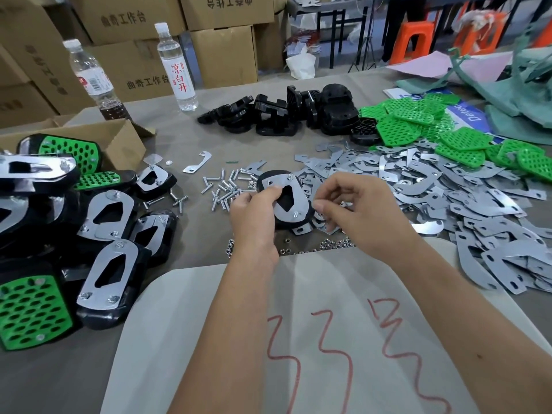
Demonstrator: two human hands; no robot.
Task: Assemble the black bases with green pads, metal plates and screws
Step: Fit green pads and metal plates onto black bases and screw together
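Fingers of the left hand (254, 213) clamp the plated black base (285, 201) (screws upright); right hand (355, 207) pinches together beside it.

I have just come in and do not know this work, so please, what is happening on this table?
A person is assembling parts by hand. The left hand holds a black base with a metal plate on top, screw ends poking through it. The right hand hovers beside it, fingers pinched. Finished pieces lie piled at left; loose screws, plates, green pads and bare bases wait behind.
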